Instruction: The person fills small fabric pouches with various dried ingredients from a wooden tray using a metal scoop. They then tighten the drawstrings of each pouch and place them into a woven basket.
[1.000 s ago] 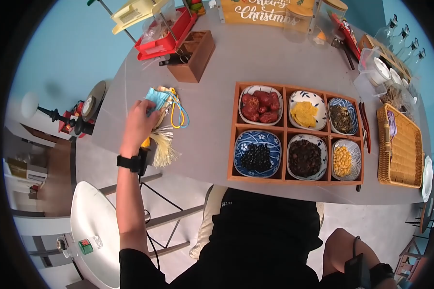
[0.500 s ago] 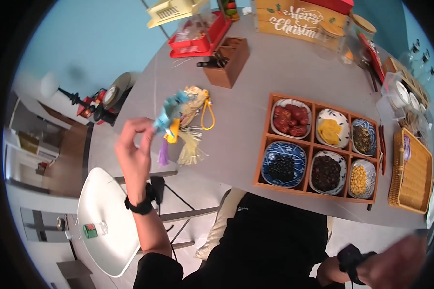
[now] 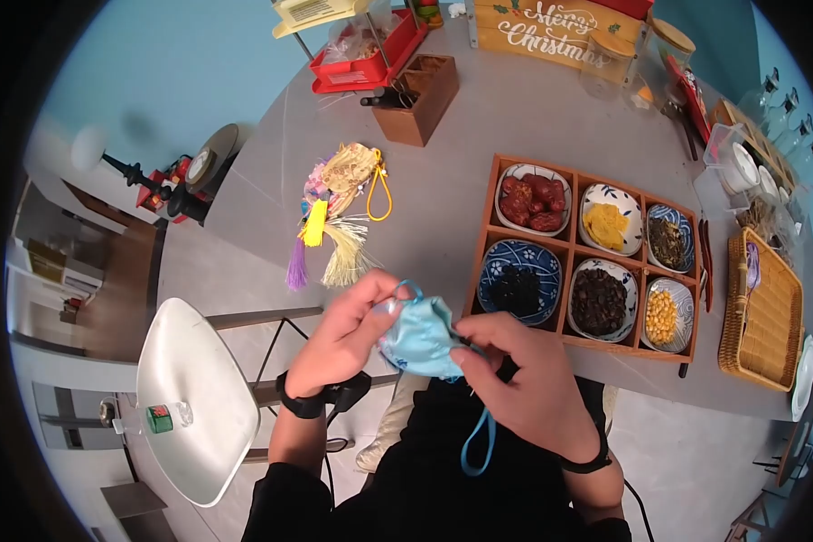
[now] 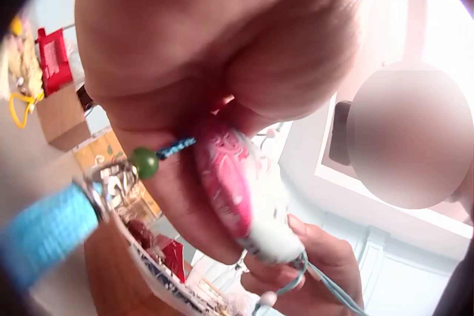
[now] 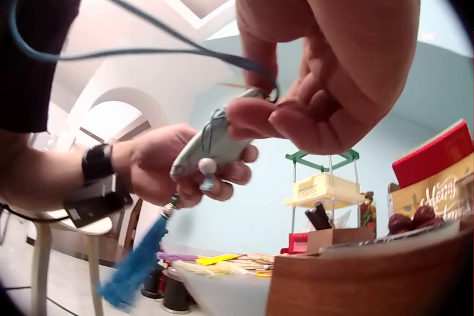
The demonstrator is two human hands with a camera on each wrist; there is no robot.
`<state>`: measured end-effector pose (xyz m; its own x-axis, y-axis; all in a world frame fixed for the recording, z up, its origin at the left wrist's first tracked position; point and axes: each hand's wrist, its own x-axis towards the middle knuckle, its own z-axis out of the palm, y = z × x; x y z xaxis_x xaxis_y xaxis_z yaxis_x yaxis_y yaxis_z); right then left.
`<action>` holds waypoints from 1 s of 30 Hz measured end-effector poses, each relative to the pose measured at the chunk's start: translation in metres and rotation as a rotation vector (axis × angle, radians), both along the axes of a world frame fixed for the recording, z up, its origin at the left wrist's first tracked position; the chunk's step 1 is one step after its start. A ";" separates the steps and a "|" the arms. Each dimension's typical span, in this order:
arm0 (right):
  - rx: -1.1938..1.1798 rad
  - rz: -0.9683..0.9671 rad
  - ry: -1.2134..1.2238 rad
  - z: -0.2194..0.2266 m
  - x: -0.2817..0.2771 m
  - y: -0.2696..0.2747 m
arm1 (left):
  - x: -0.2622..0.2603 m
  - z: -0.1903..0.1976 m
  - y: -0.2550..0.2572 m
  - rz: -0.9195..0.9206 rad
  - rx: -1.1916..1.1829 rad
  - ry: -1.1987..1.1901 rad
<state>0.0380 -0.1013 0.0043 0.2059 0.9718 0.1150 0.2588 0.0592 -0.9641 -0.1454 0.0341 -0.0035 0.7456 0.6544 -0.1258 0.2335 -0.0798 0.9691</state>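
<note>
A light blue drawstring pouch (image 3: 422, 339) is held up between both hands near the table's front edge. My left hand (image 3: 339, 330) grips its left end, while my right hand (image 3: 533, 388) pinches its right edge between thumb and fingers. A blue cord loop (image 3: 491, 434) hangs below the right hand. Pink and white patterning shows on the pouch (image 4: 241, 190) in the left wrist view. From its other end dangles a blue tassel (image 5: 137, 264), seen in the right wrist view. Other embroidered pouches (image 3: 350, 170) with yellow, purple and cream tassels lie on the table's left.
A divided wooden tray (image 3: 625, 353) holds several small bowls of dried foods just right of the hands. Beyond it are a wicker basket (image 3: 733, 312) and glass jars (image 3: 605, 68). A wooden caddy (image 3: 415, 126) stands at the back; a white chair (image 3: 199, 406) is at the left.
The left hand has lifted the blue pouch off the pile and brought it right, in front of the body. The right hand has risen from the lower right to pinch it.
</note>
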 end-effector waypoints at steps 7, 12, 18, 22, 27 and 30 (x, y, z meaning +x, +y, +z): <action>-0.056 -0.224 0.391 -0.021 -0.008 -0.006 | 0.023 -0.003 -0.029 -0.096 0.472 0.088; -0.099 -0.158 0.543 -0.007 -0.005 -0.017 | 0.031 -0.018 -0.036 -0.090 0.557 0.157; -0.150 0.052 0.164 -0.013 0.018 -0.032 | 0.028 -0.033 -0.032 -0.320 0.158 -0.013; -0.029 0.122 -0.322 0.003 0.025 -0.032 | 0.025 -0.033 -0.029 -0.354 -0.133 0.004; 0.044 0.214 -0.508 -0.007 0.029 -0.030 | 0.035 -0.021 -0.026 -0.481 0.019 0.032; 0.030 0.230 -0.498 -0.004 0.028 -0.032 | 0.039 -0.012 -0.025 -0.544 0.029 0.145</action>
<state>0.0664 -0.1335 0.0007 -0.0976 0.9801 0.1728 0.6607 0.1937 -0.7252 -0.1062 0.0092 -0.0156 0.9531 0.1855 -0.2393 0.2815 -0.2521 0.9258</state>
